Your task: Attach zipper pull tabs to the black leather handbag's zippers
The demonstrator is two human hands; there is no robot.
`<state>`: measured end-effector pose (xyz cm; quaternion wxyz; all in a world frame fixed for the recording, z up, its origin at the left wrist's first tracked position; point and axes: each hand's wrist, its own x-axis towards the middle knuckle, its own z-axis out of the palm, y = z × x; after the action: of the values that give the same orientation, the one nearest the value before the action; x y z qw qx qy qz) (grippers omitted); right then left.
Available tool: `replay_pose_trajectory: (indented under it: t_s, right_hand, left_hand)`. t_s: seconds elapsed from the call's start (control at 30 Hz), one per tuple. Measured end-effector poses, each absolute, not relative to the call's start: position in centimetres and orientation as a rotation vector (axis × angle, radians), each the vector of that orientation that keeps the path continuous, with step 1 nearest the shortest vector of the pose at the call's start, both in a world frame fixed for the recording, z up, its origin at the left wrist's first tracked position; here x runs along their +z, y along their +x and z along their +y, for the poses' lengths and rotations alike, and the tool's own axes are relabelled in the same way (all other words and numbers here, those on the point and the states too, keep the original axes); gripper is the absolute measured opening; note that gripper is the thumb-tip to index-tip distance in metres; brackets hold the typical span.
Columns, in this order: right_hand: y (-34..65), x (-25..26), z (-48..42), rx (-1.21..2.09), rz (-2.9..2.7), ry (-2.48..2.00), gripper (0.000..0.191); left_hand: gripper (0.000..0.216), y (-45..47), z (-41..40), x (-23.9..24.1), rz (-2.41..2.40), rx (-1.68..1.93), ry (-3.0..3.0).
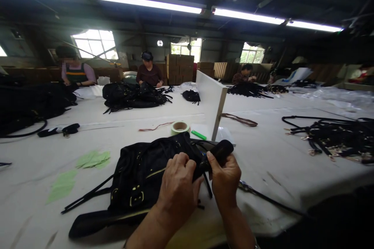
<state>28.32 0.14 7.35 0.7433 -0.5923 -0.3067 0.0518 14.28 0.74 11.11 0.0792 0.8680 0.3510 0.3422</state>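
Observation:
A black handbag (128, 175) with gold buckles and a gold zip lies on the white table in front of me. My left hand (179, 181) is over the bag's right end, its fingers curled in on the black material; the fingertips are partly hidden. In my right hand (224, 175) is a smooth black rounded piece (223, 149), pinched between the thumb on top and the fingers beneath. Whether that piece is joined to the bag is hidden by my left hand. Thin black cords stick out from the bag's sides.
Beyond the bag are a tape roll (179, 127), a green cutter (198, 135) and an upright white panel (210, 103). Green paper slips (93, 159) lie left, black straps with metal clips (336, 136) right. A cable (271, 201) crosses the front. Several people sit across the table behind black bags (131, 95).

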Motion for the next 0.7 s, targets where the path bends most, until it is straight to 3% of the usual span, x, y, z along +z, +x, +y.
replay_pose_trajectory:
  t_s: [0.27, 0.4, 0.47, 0.7]
  right_hand:
    - [28.1, 7.4, -0.4, 0.129, -0.733, -1.295, 0.034]
    - [27.9, 7.5, -0.6, 0.126, -0.753, -1.293, 0.03]
    - [27.8, 7.5, -0.8, 0.105, -0.793, -1.298, 0.027]
    - [27.6, 7.5, -1.3, -0.026, -0.856, -1.323, 0.025]
  left_hand:
    - [0.007, 15.0, 1.1, 14.7, 1.086, 0.739, 2.251]
    - [0.044, 15.3, 1.7, 14.5, 1.075, 0.464, 2.082]
    - [0.051, 15.7, 1.8, 13.6, 1.089, 0.418, 1.986]
    - [0.027, 15.9, 1.3, 12.5, 1.127, 0.545, 2.021]
